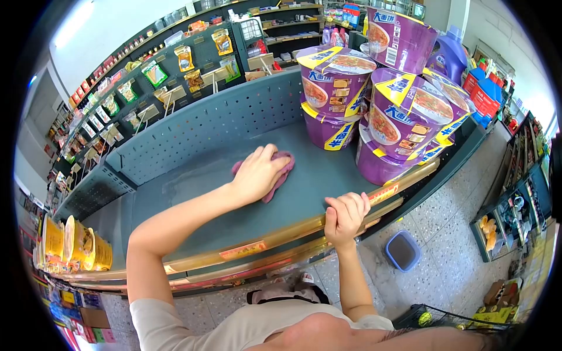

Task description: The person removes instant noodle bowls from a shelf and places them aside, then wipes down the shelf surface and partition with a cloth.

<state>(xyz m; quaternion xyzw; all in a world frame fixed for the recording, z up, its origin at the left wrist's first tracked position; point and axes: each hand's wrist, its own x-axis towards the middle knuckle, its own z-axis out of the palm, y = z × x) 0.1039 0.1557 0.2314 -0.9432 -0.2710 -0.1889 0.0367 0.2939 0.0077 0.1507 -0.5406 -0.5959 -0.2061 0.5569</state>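
A purple cloth [282, 176] lies bunched on the grey shelf [234, 219], with my left hand [257, 174] pressed over it and its fingers curled around it. My right hand [345, 217] is closed at the shelf's gold front edge [293, 235], fingers folded over the rim and thumb in front. Beyond my right hand stand stacked purple instant noodle tubs [404, 120], several of them, on the right end of the shelf. Some yellow noodle cups [76, 245] stand at the far left end.
A perforated back panel [216, 114] borders the shelf, with hanging snack packets [155, 74] behind it. On the floor to the right is a blue-rimmed bucket [403, 250]. Large purple detergent bottle [449, 54] and red-and-blue containers [485, 96] stand behind the tubs.
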